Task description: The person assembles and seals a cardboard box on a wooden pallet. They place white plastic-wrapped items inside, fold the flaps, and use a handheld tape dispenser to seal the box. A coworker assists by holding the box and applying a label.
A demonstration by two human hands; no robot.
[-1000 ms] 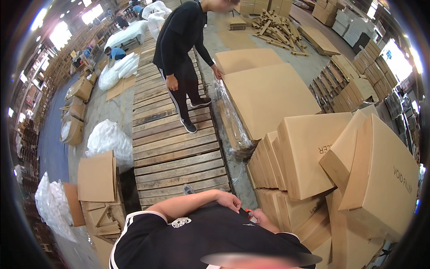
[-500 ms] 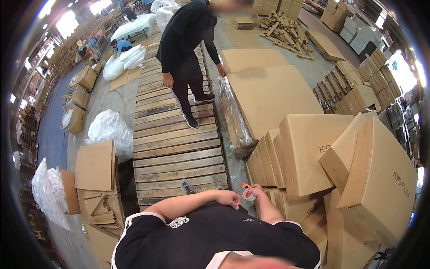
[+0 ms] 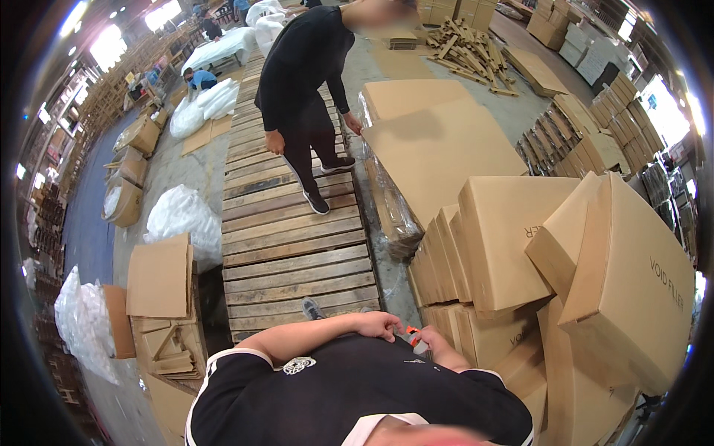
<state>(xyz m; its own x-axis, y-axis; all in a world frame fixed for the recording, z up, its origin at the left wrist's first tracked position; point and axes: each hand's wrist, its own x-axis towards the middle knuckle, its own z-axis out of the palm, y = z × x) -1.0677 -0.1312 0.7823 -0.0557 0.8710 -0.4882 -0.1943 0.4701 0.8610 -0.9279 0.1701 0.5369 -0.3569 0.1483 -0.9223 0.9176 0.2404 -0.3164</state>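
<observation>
My right hand (image 3: 433, 340) is closed around a small orange tape dispenser (image 3: 413, 337) with a clear roll, held close in front of my waist. Right beside it is my left hand (image 3: 381, 325), its fingers loosely bent and a little apart, the tips close to the orange end. Whether they touch it I cannot make out. Large brown cartons (image 3: 513, 241) stand and lean just beyond my right arm. A wrapped stack of flat cardboard sheets (image 3: 446, 149) lies farther off, and the hand (image 3: 352, 123) of a person in black rests at its edge.
Under that person and my feet runs a slatted wooden walkway (image 3: 297, 267). To the left sit a carton of cardboard pieces (image 3: 160, 282) and white plastic bags (image 3: 182, 215). One tilted carton (image 3: 632, 290) leans at the right. Wooden pieces (image 3: 476, 56) lie heaped far back.
The tape dispenser in my right hand has come in toward my left hand and turned. My left fingers have loosened from a tighter curl. The person in black has shifted slightly left.
</observation>
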